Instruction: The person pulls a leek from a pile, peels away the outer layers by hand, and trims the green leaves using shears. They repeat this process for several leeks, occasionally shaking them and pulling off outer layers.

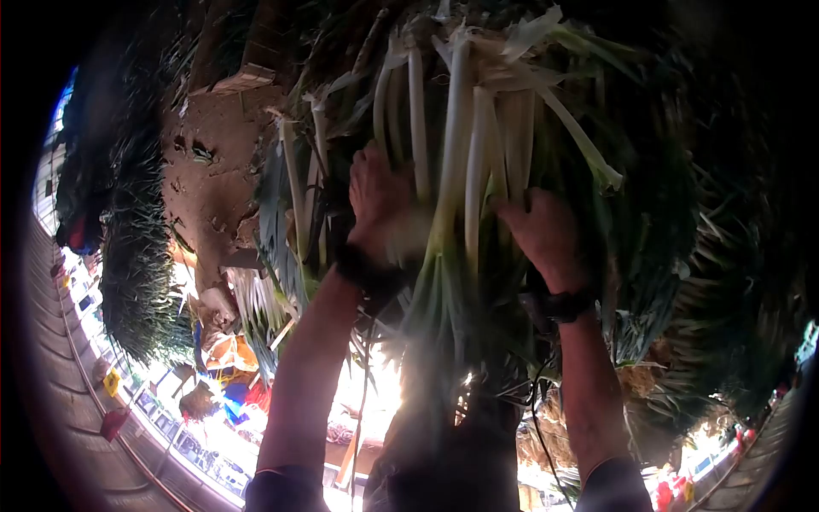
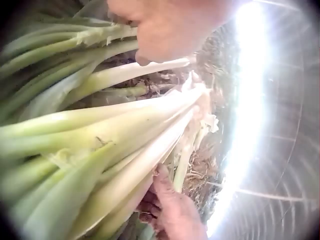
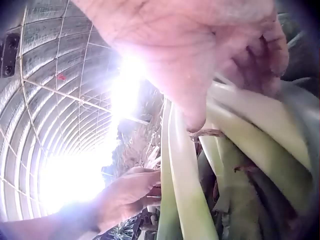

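Long leeks (image 1: 456,128) with white stalks and green leaves hang in a bunch between the two hands. At the bunch's left side the left hand (image 1: 375,196) has its fingers bent round stalks; their tips are partly hidden. The right hand (image 1: 542,230) grips stalks on the other side, thumb toward the middle. Pale stalks (image 2: 145,120) fan out between the left hand (image 2: 172,30) above and the right hand (image 2: 175,210) below in the left wrist view. In the right wrist view, the right hand (image 3: 195,55) curls over stalks (image 3: 182,165), with the left hand (image 3: 125,197) beyond.
Piled leeks with dark leaves (image 1: 136,247) stand at the left, and more lie at the right (image 1: 734,273). A brown earthy surface (image 1: 209,162) shows left of the hands. Cables hang beside both forearms. A curved, ribbed roof (image 3: 55,100) arches over the place.
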`<action>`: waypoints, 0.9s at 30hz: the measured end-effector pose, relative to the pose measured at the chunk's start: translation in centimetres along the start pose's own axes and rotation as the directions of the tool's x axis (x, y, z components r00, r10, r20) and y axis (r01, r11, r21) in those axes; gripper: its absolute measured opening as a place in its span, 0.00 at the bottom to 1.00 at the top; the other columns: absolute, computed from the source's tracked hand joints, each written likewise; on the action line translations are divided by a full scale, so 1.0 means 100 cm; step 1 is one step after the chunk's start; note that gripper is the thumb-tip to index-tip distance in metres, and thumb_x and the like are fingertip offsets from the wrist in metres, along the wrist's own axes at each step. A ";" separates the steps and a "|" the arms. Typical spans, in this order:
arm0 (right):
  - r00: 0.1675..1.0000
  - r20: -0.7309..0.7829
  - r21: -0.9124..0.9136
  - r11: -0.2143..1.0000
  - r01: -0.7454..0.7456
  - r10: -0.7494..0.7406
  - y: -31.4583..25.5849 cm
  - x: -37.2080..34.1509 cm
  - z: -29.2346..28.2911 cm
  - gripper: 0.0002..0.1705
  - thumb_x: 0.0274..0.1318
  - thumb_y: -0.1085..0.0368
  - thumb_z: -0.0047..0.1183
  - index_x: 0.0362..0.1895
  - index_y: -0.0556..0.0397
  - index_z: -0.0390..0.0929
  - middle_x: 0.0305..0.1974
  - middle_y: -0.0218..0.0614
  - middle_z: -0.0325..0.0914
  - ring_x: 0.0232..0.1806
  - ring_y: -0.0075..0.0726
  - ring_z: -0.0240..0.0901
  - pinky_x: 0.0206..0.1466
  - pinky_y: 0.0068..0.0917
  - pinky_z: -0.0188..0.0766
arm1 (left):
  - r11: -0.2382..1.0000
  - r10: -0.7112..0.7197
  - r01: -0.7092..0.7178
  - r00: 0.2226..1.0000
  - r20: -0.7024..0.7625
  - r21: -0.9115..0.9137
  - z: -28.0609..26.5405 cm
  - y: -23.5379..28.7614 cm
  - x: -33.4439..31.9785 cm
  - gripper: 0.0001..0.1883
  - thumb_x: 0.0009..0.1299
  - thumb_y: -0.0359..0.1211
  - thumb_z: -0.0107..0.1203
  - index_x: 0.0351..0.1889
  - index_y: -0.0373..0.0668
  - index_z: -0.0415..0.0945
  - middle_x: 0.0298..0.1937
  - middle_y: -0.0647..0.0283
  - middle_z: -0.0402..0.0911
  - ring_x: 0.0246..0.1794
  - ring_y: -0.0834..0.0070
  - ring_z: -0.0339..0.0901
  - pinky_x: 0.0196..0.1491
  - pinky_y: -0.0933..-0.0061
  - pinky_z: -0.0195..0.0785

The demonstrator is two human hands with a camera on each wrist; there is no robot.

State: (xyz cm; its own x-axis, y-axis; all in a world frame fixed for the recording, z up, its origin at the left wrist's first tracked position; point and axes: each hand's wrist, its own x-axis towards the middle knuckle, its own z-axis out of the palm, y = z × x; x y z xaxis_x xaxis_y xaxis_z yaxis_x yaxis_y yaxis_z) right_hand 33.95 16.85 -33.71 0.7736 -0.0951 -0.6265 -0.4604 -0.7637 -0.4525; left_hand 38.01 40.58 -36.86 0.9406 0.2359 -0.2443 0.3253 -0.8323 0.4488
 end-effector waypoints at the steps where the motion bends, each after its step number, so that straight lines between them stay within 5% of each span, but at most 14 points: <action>1: 1.000 -0.009 0.000 1.000 -0.008 0.008 -0.001 -0.001 0.002 0.33 0.54 0.43 0.62 0.49 0.61 0.78 0.42 0.57 0.82 0.46 0.65 0.79 0.50 0.48 0.73 | 0.995 -0.066 0.064 0.997 0.036 0.074 0.003 0.002 0.007 0.25 0.64 0.43 0.66 0.50 0.34 0.72 0.55 0.45 0.76 0.59 0.48 0.73 0.57 0.51 0.69; 4: 0.975 -0.166 -0.050 0.989 0.141 -0.148 -0.004 -0.011 0.020 0.32 0.53 0.46 0.63 0.45 0.65 0.72 0.44 0.63 0.77 0.48 0.67 0.77 0.51 0.50 0.73 | 0.969 -0.212 0.192 0.969 0.125 0.155 0.007 0.002 0.026 0.28 0.60 0.43 0.69 0.50 0.35 0.70 0.55 0.45 0.77 0.59 0.47 0.74 0.57 0.50 0.70; 8: 0.983 -0.160 -0.021 0.996 0.087 -0.089 -0.004 -0.012 0.030 0.35 0.54 0.46 0.62 0.50 0.65 0.70 0.48 0.67 0.75 0.51 0.69 0.75 0.54 0.50 0.73 | 0.955 -0.265 0.238 0.953 0.147 0.178 0.013 0.004 0.030 0.29 0.57 0.43 0.67 0.51 0.37 0.71 0.48 0.45 0.81 0.54 0.46 0.78 0.54 0.50 0.72; 10: 0.999 -0.010 0.137 0.990 -0.034 0.036 0.001 -0.007 0.022 0.36 0.54 0.49 0.65 0.54 0.67 0.69 0.50 0.62 0.77 0.52 0.62 0.78 0.56 0.44 0.74 | 0.958 -0.251 0.225 0.958 0.140 0.179 0.010 -0.001 0.032 0.28 0.56 0.42 0.66 0.51 0.38 0.72 0.47 0.46 0.82 0.54 0.45 0.78 0.55 0.51 0.72; 11: 0.999 -0.008 0.143 0.989 -0.032 0.033 0.011 0.000 0.021 0.36 0.54 0.49 0.65 0.54 0.67 0.69 0.50 0.62 0.77 0.52 0.62 0.78 0.56 0.44 0.74 | 0.966 -0.249 0.228 0.948 0.196 0.124 0.009 -0.004 0.033 0.26 0.56 0.42 0.65 0.49 0.38 0.74 0.46 0.45 0.82 0.53 0.45 0.79 0.53 0.50 0.72; 14: 0.982 -0.019 0.622 0.767 0.158 -0.187 0.041 0.018 0.021 0.37 0.55 0.60 0.70 0.64 0.64 0.67 0.57 0.41 0.77 0.55 0.36 0.77 0.59 0.33 0.73 | 0.968 -0.241 0.252 0.919 0.311 0.005 0.005 -0.004 0.030 0.24 0.54 0.41 0.64 0.46 0.38 0.78 0.46 0.44 0.83 0.51 0.45 0.80 0.51 0.50 0.74; 16: 0.973 0.046 0.696 0.706 0.132 -0.228 0.046 0.020 0.012 0.37 0.55 0.61 0.69 0.64 0.63 0.67 0.56 0.40 0.77 0.56 0.36 0.76 0.61 0.32 0.72 | 0.951 -0.204 0.279 0.891 0.406 -0.136 0.001 -0.002 0.025 0.29 0.55 0.29 0.66 0.57 0.34 0.76 0.44 0.56 0.85 0.38 0.68 0.83 0.43 0.69 0.76; 17: 0.957 0.111 0.760 0.643 0.093 -0.270 0.044 0.018 0.006 0.37 0.56 0.61 0.68 0.65 0.63 0.67 0.56 0.39 0.78 0.57 0.37 0.76 0.62 0.32 0.71 | 0.949 -0.209 0.284 0.890 0.406 -0.134 0.002 -0.004 0.020 0.29 0.55 0.29 0.66 0.57 0.34 0.76 0.44 0.56 0.85 0.38 0.68 0.83 0.43 0.69 0.76; 21: 0.947 0.211 0.902 0.422 -0.092 -0.244 0.038 -0.002 -0.013 0.33 0.60 0.63 0.64 0.66 0.61 0.67 0.59 0.38 0.76 0.60 0.36 0.74 0.64 0.31 0.69 | 0.667 0.083 0.337 0.853 0.515 -0.665 -0.004 0.020 -0.001 0.27 0.57 0.25 0.63 0.57 0.31 0.75 0.44 0.59 0.84 0.40 0.70 0.82 0.44 0.68 0.76; 22: 0.931 0.180 0.892 0.452 -0.019 -0.317 0.041 -0.008 -0.018 0.33 0.61 0.64 0.63 0.67 0.61 0.66 0.61 0.41 0.74 0.62 0.38 0.72 0.65 0.33 0.68 | 0.559 0.156 0.333 0.857 0.490 -0.760 -0.006 0.031 -0.010 0.26 0.58 0.24 0.62 0.57 0.30 0.74 0.44 0.58 0.84 0.41 0.69 0.82 0.45 0.68 0.76; 24: 0.908 0.155 0.881 0.471 0.051 -0.389 0.062 -0.004 -0.019 0.34 0.61 0.65 0.62 0.68 0.61 0.65 0.62 0.43 0.72 0.63 0.40 0.71 0.66 0.35 0.67 | 0.585 0.185 0.280 0.868 0.461 -0.761 0.010 0.029 -0.022 0.28 0.58 0.26 0.64 0.58 0.30 0.73 0.45 0.57 0.84 0.42 0.69 0.81 0.45 0.67 0.76; 25: 0.785 0.025 0.628 0.621 0.470 -0.619 0.086 0.008 -0.014 0.31 0.63 0.68 0.58 0.68 0.59 0.66 0.63 0.45 0.71 0.64 0.43 0.71 0.66 0.35 0.67 | 0.608 0.216 0.222 0.877 0.428 -0.762 0.017 0.029 -0.028 0.30 0.58 0.28 0.66 0.59 0.30 0.71 0.46 0.56 0.83 0.42 0.69 0.81 0.45 0.67 0.76; 26: 0.571 0.010 0.234 0.557 0.797 -0.821 0.107 0.018 -0.009 0.28 0.65 0.70 0.54 0.69 0.56 0.67 0.64 0.47 0.70 0.64 0.46 0.70 0.66 0.35 0.67 | 0.610 0.213 0.220 0.880 0.425 -0.761 0.017 0.038 -0.033 0.30 0.58 0.28 0.66 0.59 0.30 0.71 0.46 0.56 0.83 0.42 0.69 0.81 0.45 0.67 0.76; 27: 0.568 0.011 0.236 0.554 0.798 -0.823 0.120 0.022 -0.004 0.28 0.65 0.70 0.54 0.69 0.56 0.67 0.64 0.47 0.70 0.64 0.46 0.70 0.66 0.35 0.67 | 0.770 0.167 0.212 0.843 0.511 -0.602 0.011 0.053 -0.040 0.33 0.57 0.30 0.67 0.61 0.31 0.69 0.46 0.54 0.83 0.42 0.69 0.81 0.46 0.68 0.75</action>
State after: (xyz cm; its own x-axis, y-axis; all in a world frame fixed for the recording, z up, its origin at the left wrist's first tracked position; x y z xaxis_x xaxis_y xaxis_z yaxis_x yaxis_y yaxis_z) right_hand 30.32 7.24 -40.23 0.8138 0.5811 0.0096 0.2597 -0.3488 -0.9005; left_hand 35.92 34.68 -34.42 0.7976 -0.1968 -0.5701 0.5085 -0.2889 0.8112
